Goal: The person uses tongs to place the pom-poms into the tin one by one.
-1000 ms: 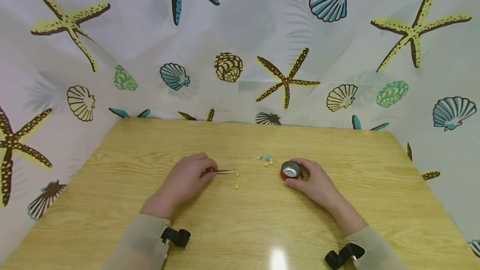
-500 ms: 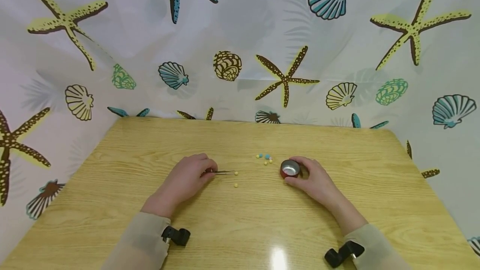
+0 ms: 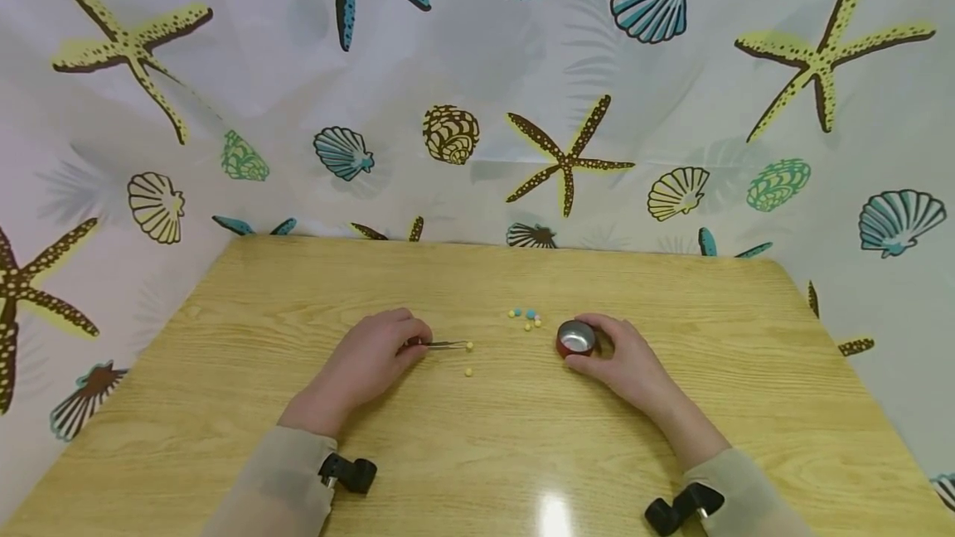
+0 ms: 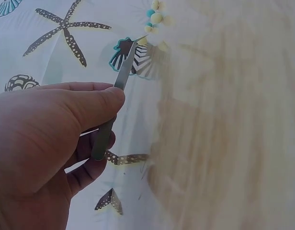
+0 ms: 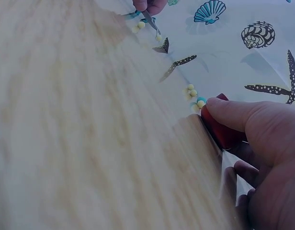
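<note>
My left hand (image 3: 375, 356) pinches a pair of metal tweezers (image 4: 121, 79) between thumb and fingers. The tips point right and reach a small yellow bead (image 3: 469, 346). A second yellow bead (image 3: 468, 372) lies just nearer to me. My right hand (image 3: 625, 365) grips a small round cup (image 5: 220, 128), red outside and silvery inside, with thumb and fingers around its side. The cup stands upright at the table, its mouth facing up in the head view. Between the hands, slightly farther back, lies a loose group of yellow, pink and blue beads (image 3: 530, 314).
The wood-grain table (image 3: 477, 454) is glossy, with a light glare near its front. A white cloth (image 3: 418, 65) printed with starfish and shells hangs behind it and along both sides. Each sleeve carries a black camera mount (image 3: 349, 473) at the wrist.
The tweezer tips have drawn closer together at the yellow bead. The right hand and cup have stayed in place, and the head view has shifted slightly.
</note>
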The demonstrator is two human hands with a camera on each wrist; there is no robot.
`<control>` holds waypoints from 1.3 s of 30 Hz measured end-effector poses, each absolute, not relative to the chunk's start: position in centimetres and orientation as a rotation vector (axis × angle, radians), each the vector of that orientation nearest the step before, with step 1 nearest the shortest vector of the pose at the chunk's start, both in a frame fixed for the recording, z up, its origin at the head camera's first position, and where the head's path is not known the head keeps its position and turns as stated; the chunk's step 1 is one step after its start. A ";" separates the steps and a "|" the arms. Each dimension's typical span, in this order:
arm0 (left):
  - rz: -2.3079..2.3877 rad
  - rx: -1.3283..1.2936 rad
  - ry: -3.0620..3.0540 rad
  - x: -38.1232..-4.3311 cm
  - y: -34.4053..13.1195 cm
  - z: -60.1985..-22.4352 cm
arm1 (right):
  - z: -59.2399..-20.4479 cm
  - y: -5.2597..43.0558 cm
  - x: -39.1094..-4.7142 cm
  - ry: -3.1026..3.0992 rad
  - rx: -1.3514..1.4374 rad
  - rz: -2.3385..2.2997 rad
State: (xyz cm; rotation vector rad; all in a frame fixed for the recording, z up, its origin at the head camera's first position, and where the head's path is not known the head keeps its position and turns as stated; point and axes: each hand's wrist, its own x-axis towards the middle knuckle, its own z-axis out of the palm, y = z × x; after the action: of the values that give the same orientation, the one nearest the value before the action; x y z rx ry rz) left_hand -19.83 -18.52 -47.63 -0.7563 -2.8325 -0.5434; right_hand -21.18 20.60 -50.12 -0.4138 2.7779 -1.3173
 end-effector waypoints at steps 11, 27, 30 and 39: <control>-0.528 -0.681 -2.774 -19.7 -17.4 -46.9 | -50.2 20.6 -21.1 2.762 -0.382 -1.327; -0.541 -0.656 -2.734 -20.1 -14.4 -45.8 | -50.0 20.4 -20.9 2.777 -0.402 -1.343; -0.547 -0.662 -2.723 -20.1 -13.7 -45.3 | -50.1 20.4 -21.0 2.780 -0.406 -1.337; -0.581 -0.721 -2.711 -20.3 -10.4 -44.8 | -50.3 20.5 -21.1 2.786 -0.388 -1.318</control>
State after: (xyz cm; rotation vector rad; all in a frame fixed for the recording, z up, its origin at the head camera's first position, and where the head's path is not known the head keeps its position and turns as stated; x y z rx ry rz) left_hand -20.27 -10.38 -44.84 -0.7211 -2.7110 -0.5807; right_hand -21.07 20.48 -50.27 -0.3881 2.7864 -1.3178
